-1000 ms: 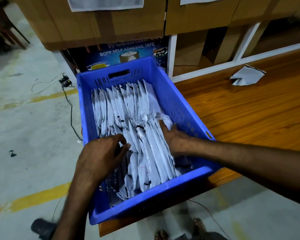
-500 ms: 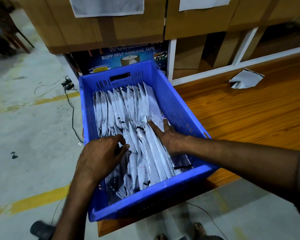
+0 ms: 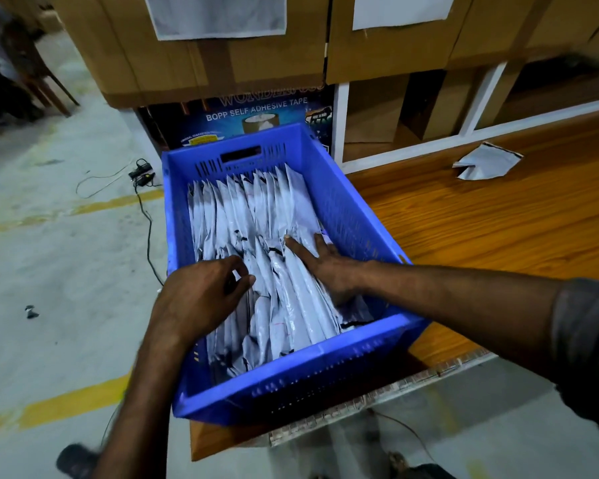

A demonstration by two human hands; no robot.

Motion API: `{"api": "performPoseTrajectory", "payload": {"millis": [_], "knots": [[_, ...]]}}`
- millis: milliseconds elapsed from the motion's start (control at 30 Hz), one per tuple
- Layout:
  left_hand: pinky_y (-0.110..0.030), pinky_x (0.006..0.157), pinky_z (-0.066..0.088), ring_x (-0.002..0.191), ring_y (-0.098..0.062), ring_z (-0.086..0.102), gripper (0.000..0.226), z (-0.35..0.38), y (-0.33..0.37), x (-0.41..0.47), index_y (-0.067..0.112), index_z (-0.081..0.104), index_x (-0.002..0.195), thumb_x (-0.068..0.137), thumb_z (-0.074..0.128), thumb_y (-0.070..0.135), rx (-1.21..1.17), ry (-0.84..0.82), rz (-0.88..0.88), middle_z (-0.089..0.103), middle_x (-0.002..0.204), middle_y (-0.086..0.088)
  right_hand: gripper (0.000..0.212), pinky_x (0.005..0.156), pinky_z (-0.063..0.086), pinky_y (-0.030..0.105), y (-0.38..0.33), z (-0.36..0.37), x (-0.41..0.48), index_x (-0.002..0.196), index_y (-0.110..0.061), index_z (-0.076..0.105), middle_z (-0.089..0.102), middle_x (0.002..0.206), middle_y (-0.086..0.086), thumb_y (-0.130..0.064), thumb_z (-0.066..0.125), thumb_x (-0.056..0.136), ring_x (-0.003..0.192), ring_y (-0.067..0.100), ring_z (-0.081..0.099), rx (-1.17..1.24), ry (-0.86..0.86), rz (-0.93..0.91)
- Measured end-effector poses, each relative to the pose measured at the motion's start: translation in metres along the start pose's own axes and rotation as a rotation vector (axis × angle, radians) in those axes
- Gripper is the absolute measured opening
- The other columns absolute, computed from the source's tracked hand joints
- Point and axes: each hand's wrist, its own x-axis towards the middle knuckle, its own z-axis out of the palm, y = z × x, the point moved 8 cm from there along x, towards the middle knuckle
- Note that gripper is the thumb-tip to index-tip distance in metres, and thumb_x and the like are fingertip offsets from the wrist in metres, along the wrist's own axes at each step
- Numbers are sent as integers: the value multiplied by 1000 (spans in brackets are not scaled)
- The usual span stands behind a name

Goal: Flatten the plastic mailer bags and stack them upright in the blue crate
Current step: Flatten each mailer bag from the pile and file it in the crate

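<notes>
Since the earlier frame the right hand (image 3: 329, 267) had slid a little further over the stack toward 12 o'clock, its fingers straighter, while the left hand (image 3: 201, 299) kept its place. The mailer bags (image 3: 256, 209) stood on edge in rows inside the blue crate (image 3: 308, 371), filling most of it. The right grip was open, fingers spread flat on the bag tops at the crate's 3 o'clock side. The left grip was curled over the bag tops at 8 o'clock; whether it pinched one could not be told. Judgement: the step in hand was squaring and pressing the rows. It would be done best with the flat right hand bracing the stack toward the wall while the left parted and straightened the slumped bags near 6 o'clock, which appeared creased. One loose bag (image 3: 486, 162) lay crumpled on the wooden table (image 3: 498, 236), well apart at 2 o'clock, not yet flattened. The crate overhung the table's corner. Cardboard boxes (image 3: 256, 63) stood at 12 o'clock; a concrete floor (image 3: 66, 288) with a trailing cable (image 3: 149, 229) lay at 9 o'clock.
</notes>
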Motion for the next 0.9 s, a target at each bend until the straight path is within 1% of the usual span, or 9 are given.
{"api": "performPoseTrajectory", "payload": {"millis": [67, 133, 233, 300, 433, 533, 633, 767, 900], "knots": [[-24, 53, 35, 65, -4, 50, 26, -1, 2, -1, 35, 63, 102, 100, 51, 58, 12, -2, -7, 61, 71, 17, 163, 95, 55, 46, 2, -7, -2, 131, -55, -48, -26, 162, 23, 12, 85, 62, 148, 47, 25, -18, 48, -2], [-26, 55, 36, 66, -6, 49, 25, -2, 1, -2, 34, 63, 102, 101, 52, 57, -3, -6, -20, 58, 70, 17, 141, 92, 53, 47, 9, -17, -8, 145, -37, -41, -13, 162, 32, 9, 73, 77, 132, 53, 46, -65, 121, 56], [-30, 62, 43, 70, -10, 51, 25, -2, -1, -1, 33, 64, 103, 100, 53, 56, -44, -1, -29, 59, 72, 17, 103, 100, 49, 52, 14, -24, -16, 158, -9, -18, 14, 160, 34, 3, 57, 90, 130, 51, 50, -222, 171, 142], [-30, 63, 41, 72, -10, 51, 23, -4, 0, -2, 35, 65, 104, 100, 54, 55, -50, 4, -27, 58, 75, 17, 97, 101, 47, 50, 11, -17, -17, 158, 0, -11, 25, 158, 28, 0, 58, 90, 132, 46, 50, -268, 123, 143], [-29, 61, 41, 69, -11, 56, 23, -5, 1, -3, 34, 66, 103, 99, 56, 55, -88, 14, -26, 59, 71, 16, 104, 102, 46, 49, 7, -19, -25, 158, 2, -11, 26, 158, 27, 0, 65, 86, 133, 46, 49, -228, 73, 141], [-33, 67, 53, 75, -8, 65, 26, -7, -3, -7, 38, 66, 104, 98, 55, 60, -198, 35, -28, 70, 81, 15, 82, 97, 49, 49, -3, -39, -45, 153, 6, 20, 36, 150, 25, 3, 64, 84, 128, 45, 54, -308, 139, 84], [-36, 70, 56, 73, -1, 64, 24, -11, 4, -17, 39, 66, 100, 97, 56, 60, -321, 47, -25, 71, 84, 17, 42, 86, 53, 46, -9, -72, -77, 125, -8, 55, 53, 127, 13, -3, 63, 84, 117, 36, 60, -393, 348, -81], [-40, 71, 55, 75, -3, 65, 22, -12, 58, -28, 38, 66, 98, 99, 57, 58, -437, 76, 43, 70, 83, 18, 43, 83, 47, 43, 9, -101, -125, 121, -20, 62, 60, 125, 2, -11, 66, 80, 116, 27, 56, -494, 723, -217], [-41, 74, 56, 81, -2, 68, 23, 1, 142, -13, 36, 68, 99, 97, 55, 56, -547, 154, 57, 70, 87, 18, 25, 83, 48, 37, 77, -101, -150, 117, -23, 67, 67, 116, -3, -35, 62, 95, 108, 22, 59, -23, 930, -181]]}}
